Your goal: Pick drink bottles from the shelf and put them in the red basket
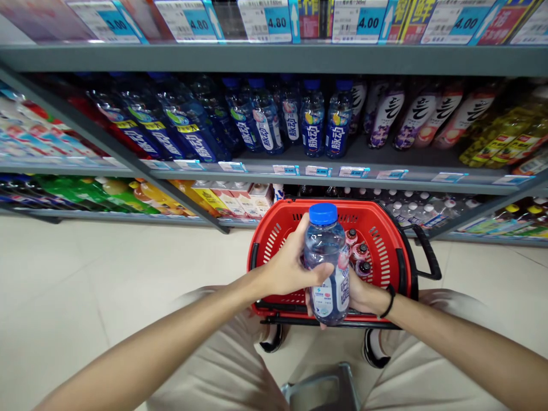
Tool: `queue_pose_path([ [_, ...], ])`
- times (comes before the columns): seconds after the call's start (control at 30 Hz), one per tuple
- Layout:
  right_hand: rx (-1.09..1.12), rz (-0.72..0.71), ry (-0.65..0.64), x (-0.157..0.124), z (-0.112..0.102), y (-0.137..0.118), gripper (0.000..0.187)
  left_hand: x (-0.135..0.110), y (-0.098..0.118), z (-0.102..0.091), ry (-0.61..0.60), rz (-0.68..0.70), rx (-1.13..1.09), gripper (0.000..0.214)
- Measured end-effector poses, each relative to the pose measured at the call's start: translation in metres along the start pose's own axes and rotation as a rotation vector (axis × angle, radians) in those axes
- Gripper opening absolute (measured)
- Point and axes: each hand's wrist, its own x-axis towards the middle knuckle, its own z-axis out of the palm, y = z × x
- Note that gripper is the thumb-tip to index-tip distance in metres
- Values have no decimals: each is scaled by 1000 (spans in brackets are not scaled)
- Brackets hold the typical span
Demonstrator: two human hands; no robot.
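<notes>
Nearest to you, your pale trouser legs [222,354] are at seven and five o'clock. Your left hand [293,265] and right hand [363,293] together hold the blue-capped bottle [329,250], cap upward, over the red basket [366,214]. The right hand is partly hidden behind this bottle. At its two o'clock, small dark-capped bottles [361,249] are inside the basket. Farther, at twelve o'clock, the shelf [259,173] carries bottled drinks [313,123].

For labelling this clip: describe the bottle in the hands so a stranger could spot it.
Find the red basket in front of the shelves. Above it, the left hand and right hand hold a clear bottle. Its bright blue cap sets it apart from the dark-capped bottles in the basket.
</notes>
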Motion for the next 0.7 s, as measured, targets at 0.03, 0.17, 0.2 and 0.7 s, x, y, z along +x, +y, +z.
queue_pose_path([
  [0.03,0,2,2,0,0,0,78,0,0,0,2,0,-2,73],
  [0.17,1,-16,25,0,-2,2,78,0,0,1,9,-5,-10,72],
  [0.2,1,-19,31,0,-2,2,77,0,0,1,9,-5,-8,72],
  [0.7,-36,-17,56,0,-3,2,87,0,0,-1,4,-39,-1,75],
])
